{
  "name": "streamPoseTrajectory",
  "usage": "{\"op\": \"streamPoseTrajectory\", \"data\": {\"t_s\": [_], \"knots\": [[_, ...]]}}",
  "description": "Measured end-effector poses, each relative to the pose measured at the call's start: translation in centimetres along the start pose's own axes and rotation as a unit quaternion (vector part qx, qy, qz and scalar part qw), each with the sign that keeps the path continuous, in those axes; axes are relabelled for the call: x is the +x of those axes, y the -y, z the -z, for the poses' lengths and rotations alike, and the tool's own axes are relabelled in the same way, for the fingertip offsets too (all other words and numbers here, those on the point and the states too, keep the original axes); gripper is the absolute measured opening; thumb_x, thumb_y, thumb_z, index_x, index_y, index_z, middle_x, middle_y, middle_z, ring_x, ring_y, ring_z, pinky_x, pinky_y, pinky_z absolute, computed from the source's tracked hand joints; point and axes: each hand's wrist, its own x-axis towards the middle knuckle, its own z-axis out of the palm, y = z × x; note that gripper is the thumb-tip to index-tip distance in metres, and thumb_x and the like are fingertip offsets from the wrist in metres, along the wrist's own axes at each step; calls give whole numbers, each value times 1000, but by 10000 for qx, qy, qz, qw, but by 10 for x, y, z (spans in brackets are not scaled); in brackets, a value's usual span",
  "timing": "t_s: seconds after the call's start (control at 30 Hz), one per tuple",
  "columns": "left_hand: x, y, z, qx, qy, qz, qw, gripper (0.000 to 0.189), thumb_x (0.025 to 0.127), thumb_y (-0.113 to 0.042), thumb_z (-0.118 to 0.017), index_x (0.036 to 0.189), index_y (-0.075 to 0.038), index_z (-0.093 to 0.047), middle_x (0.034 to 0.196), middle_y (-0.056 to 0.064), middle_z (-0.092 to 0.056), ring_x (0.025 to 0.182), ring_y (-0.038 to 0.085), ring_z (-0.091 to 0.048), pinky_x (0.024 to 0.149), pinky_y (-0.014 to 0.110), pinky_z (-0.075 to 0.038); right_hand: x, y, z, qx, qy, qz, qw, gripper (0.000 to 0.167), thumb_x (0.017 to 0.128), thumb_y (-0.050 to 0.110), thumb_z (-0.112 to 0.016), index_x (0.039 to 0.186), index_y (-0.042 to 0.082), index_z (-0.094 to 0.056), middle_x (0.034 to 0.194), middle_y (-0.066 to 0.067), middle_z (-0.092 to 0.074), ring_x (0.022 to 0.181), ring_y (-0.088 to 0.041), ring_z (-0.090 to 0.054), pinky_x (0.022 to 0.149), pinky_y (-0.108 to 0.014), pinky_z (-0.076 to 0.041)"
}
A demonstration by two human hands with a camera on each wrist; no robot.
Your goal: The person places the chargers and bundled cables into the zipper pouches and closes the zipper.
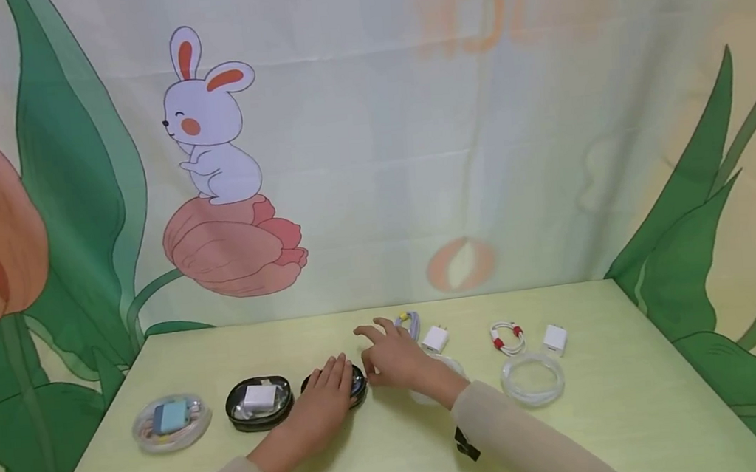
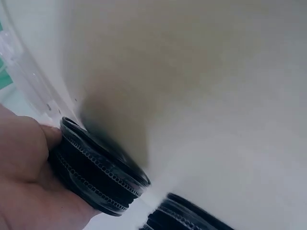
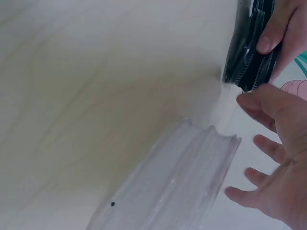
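I see five cases (image 1: 259,424) lined across the table (image 1: 421,447); chargers (image 1: 436,339) and cables (image 1: 415,325) lie behind the rightmost two.

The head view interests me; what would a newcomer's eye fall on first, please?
Probably the rabbit, atop a pink flower left of centre on the backdrop. Next, midway across the table, the left hand holds a black case, with the right hand at its right end.

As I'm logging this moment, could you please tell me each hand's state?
Left hand: holding a black zippered case.
Right hand: at that case's end; whether it pinches anything cannot be told.
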Motion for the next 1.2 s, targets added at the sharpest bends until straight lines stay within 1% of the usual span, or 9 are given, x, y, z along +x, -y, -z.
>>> {"op": "streamPoseTrajectory", "data": {"t_s": [0.1, 0.23, 0.33, 0.47, 0.53, 0.63, 0.77, 0.9, 1.2], "knots": [[-2, -3, -1, -83, -128, -116, 9998, 52, 104, -23, -56, 142, 13, -48, 150, 30, -45, 141, 44, -42, 110, 56, -40, 4, 1, -5, -140, -252, -48, 9996, 12, 87, 36, -80, 78, 32, -75, 152, 1, -49, 140, -38, -42, 100, -56, -49], [-4, -5, -1, -144, -24, -123, 9998, 53, 105, -25, -54, 143, 11, -47, 152, 29, -43, 142, 44, -40, 112, 56, -38, 6, 2, -9, 30, -391, -27, 9992, 8, 89, 36, -79, 84, 30, -79, 149, 2, -51, 138, -36, -44, 98, -55, -50], [-4, -9, 0, -25, 227, 183, 9996, 54, 106, -25, -53, 147, 8, -45, 156, 26, -40, 146, 42, -35, 116, 55, -33, 4, 0, -11, 273, -330, -68, 9991, 7, 91, 34, -78, 85, 30, -79, 149, 1, -51, 137, -34, -46, 97, -56, -51], [-1, -21, 2, -181, 479, 897, 9947, 61, 103, -26, -56, 148, 11, -40, 158, 29, -34, 148, 44, -30, 118, 55, -29, -1, -3, -9, 527, -212, 95, 9983, 6, 91, 31, -78, 86, 29, -79, 149, -2, -52, 135, -35, -49, 95, -55, -53], [2, -28, 3, -246, 415, 1166, 9920, 65, 103, -30, -56, 148, 15, -39, 156, 32, -34, 147, 45, -30, 118, 55, -29, -3, -3, -7, 536, -200, 263, 9980, 6, 91, 30, -79, 85, 28, -79, 149, -3, -52, 133, -36, -50, 95, -52, -54], [4, -34, 2, -77, 113, 1304, 9914, 65, 104, -33, -55, 145, 16, -42, 154, 33, -38, 146, 44, -35, 117, 54, -32, -5, -3, -6, 456, -215, 364, 9981, 7, 90, 30, -79, 84, 29, -79, 148, -3, -53, 133, -35, -51, 92, -49, -56], [1, -37, -4, 389, -356, 1074, 9928, 55, 103, -28, -59, 139, 13, -51, 147, 30, -48, 140, 42, -44, 113, 51, -39, -6, -1, -5, 424, -271, 169, 9986, 9, 89, 30, -80, 81, 32, -78, 150, 0, -50, 136, -34, -46, 91, -53, -54], [-1, -33, -9, 582, -714, 688, 9934, 50, 102, -26, -61, 135, 11, -56, 142, 29, -53, 135, 41, -50, 110, 51, -43, -6, 0, -5, 393, -323, -15, 9987, 8, 89, 30, -80, 81, 32, -78, 150, 3, -49, 138, -32, -44, 93, -54, -52], [-10, -15, 10, -111, -216, 510, 9984, 42, 99, -22, -66, 139, -8, -62, 147, 31, -47, 137, 54, -41, 110, 61, -38, -11, -1, -5, 681, -143, 99, 9975, 3, 92, 33, -77, 91, 30, -78, 143, -2, -58, 127, -33, -55, 86, -50, -57]]}}
